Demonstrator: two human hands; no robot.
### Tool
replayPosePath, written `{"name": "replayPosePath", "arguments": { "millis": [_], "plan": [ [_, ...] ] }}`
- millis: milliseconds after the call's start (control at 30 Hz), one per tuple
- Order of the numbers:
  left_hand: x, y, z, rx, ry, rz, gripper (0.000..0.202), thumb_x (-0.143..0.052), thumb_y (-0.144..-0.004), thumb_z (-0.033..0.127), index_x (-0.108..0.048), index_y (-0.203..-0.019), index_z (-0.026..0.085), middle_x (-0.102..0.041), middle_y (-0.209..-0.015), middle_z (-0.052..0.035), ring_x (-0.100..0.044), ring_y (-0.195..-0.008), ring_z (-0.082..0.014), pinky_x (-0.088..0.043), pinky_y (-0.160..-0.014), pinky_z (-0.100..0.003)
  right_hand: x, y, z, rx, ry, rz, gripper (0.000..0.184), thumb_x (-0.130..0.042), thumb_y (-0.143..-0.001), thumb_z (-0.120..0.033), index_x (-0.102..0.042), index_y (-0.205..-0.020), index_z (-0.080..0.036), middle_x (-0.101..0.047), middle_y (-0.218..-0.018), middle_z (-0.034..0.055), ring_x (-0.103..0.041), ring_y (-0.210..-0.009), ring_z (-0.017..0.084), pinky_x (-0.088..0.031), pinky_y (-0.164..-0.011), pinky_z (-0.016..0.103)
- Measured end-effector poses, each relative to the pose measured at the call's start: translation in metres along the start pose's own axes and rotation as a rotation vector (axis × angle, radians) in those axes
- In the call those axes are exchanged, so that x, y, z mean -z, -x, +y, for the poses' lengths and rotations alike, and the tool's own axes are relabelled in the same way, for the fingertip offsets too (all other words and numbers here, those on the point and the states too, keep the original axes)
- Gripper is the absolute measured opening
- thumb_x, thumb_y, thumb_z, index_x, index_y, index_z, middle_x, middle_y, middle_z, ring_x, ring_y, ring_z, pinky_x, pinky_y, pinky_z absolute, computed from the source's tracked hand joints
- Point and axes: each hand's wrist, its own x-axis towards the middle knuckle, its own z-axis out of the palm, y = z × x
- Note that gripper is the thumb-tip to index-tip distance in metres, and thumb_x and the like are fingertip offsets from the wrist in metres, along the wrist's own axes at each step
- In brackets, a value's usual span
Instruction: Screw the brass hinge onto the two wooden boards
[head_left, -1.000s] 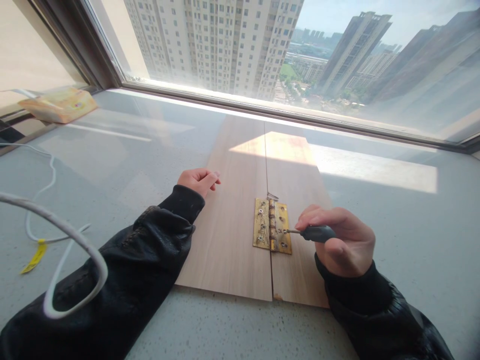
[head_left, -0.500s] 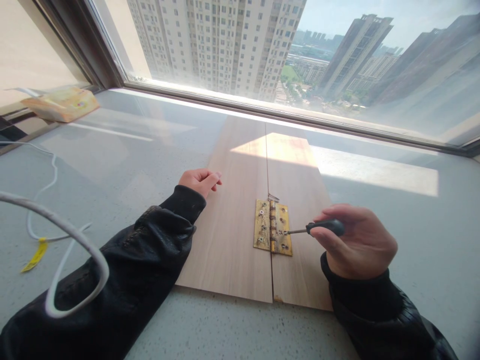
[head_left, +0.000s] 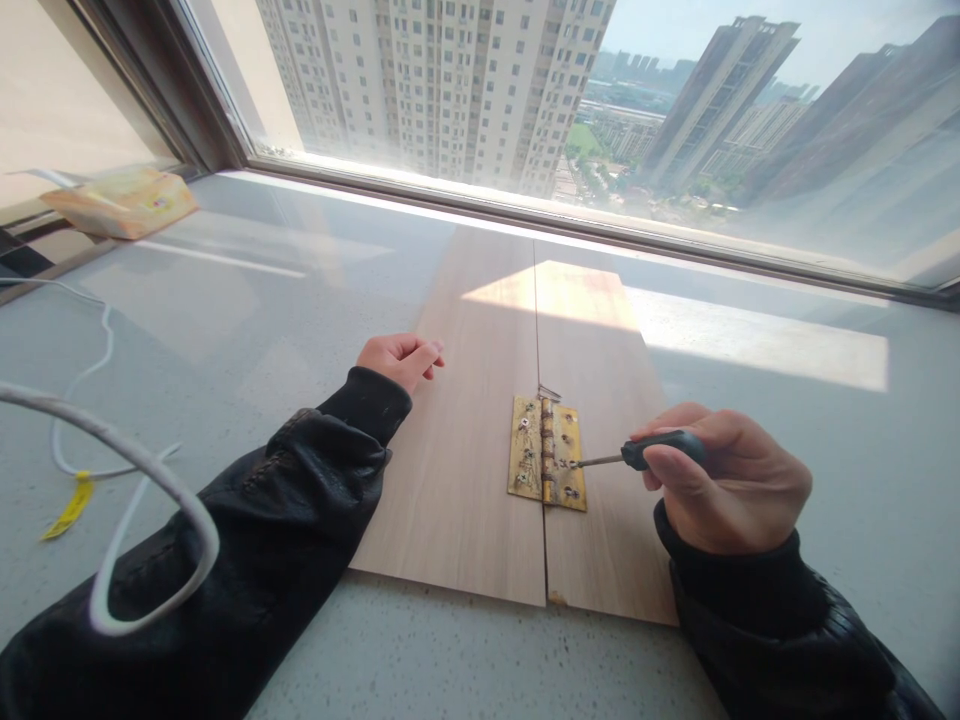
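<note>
Two light wooden boards (head_left: 465, 470) lie side by side on a grey stone sill, joined by a brass hinge (head_left: 547, 452) across their seam. My right hand (head_left: 731, 485) grips a small dark-handled screwdriver (head_left: 645, 455), lying almost flat, its tip on a screw in the hinge's right leaf. My left hand (head_left: 400, 358) rests loosely curled on the left edge of the left board, holding nothing. A small bent piece of wire (head_left: 549, 392) lies just above the hinge.
A white cable (head_left: 135, 470) with a yellow tag (head_left: 69, 508) loops over the sill at the left. A yellow packet (head_left: 120, 203) lies at the far left corner. The window frame (head_left: 525, 215) runs along the back.
My right hand has slid to the right along the screwdriver and the tool has tipped lower; its tip stays on the hinge. The left hand has not moved.
</note>
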Motion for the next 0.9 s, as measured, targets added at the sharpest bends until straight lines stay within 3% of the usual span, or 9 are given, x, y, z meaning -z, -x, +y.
{"name": "replayPosePath", "arguments": {
  "millis": [100, 167, 300, 567, 800, 900],
  "plan": [
    [0.000, -0.001, -0.001, 0.002, 0.002, 0.000, 0.030, -0.060, -0.073, 0.042, -0.067, -0.059, 0.015, -0.057, -0.049, 0.0008, -0.041, -0.046, -0.0093, -0.029, -0.049, -0.024, 0.001, 0.001, 0.001, 0.003, 0.008, -0.219, 0.013, -0.075, -0.072, -0.026, -0.071, -0.082, -0.021, -0.071, -0.076, 0.0041, -0.059, -0.055, 0.015, -0.045, -0.045, 0.030],
    [0.000, -0.001, -0.001, 0.001, 0.005, 0.002, 0.030, -0.060, -0.073, 0.042, -0.067, -0.059, 0.016, -0.056, -0.049, 0.0010, -0.040, -0.046, -0.0092, -0.029, -0.049, -0.024, 0.000, 0.002, 0.002, -0.007, 0.079, -0.280, 0.017, -0.071, -0.076, -0.033, -0.073, -0.087, -0.020, -0.071, -0.077, 0.0056, -0.062, -0.061, 0.017, -0.047, -0.050, 0.031],
    [0.000, -0.001, -0.001, -0.001, 0.003, 0.005, 0.031, -0.060, -0.073, 0.042, -0.067, -0.059, 0.015, -0.056, -0.049, 0.0014, -0.040, -0.046, -0.0088, -0.029, -0.050, -0.024, -0.006, 0.004, 0.003, 0.010, 0.112, -0.152, 0.024, -0.063, -0.081, -0.042, -0.072, -0.083, -0.021, -0.069, -0.072, 0.0054, -0.062, -0.067, 0.019, -0.049, -0.058, 0.033],
    [0.000, 0.000, 0.000, 0.009, 0.006, 0.001, 0.031, -0.061, -0.074, 0.042, -0.068, -0.060, 0.015, -0.056, -0.049, 0.0018, -0.038, -0.045, -0.0079, -0.029, -0.049, -0.023, -0.014, 0.004, 0.002, 0.076, 0.148, -0.096, 0.028, -0.060, -0.081, -0.045, -0.071, -0.081, -0.020, -0.066, -0.076, 0.0080, -0.061, -0.073, 0.022, -0.048, -0.060, 0.035],
    [0.000, 0.001, 0.001, 0.017, 0.007, 0.001, 0.030, -0.061, -0.074, 0.041, -0.067, -0.060, 0.015, -0.056, -0.050, 0.0022, -0.038, -0.045, -0.0073, -0.028, -0.049, -0.023, -0.010, 0.006, -0.003, -0.001, 0.130, -0.173, 0.025, -0.061, -0.081, -0.043, -0.073, -0.083, -0.022, -0.067, -0.075, 0.0067, -0.061, -0.074, 0.021, -0.048, -0.061, 0.033],
    [0.000, 0.001, 0.001, 0.012, 0.010, 0.000, 0.031, -0.061, -0.074, 0.042, -0.067, -0.060, 0.015, -0.056, -0.050, 0.0019, -0.039, -0.046, -0.0077, -0.029, -0.050, -0.023, -0.005, 0.006, -0.003, -0.136, 0.107, -0.192, 0.029, -0.065, -0.077, -0.048, -0.073, -0.082, -0.021, -0.068, -0.074, 0.0074, -0.061, -0.067, 0.019, -0.043, -0.049, 0.028]
  ]
}}
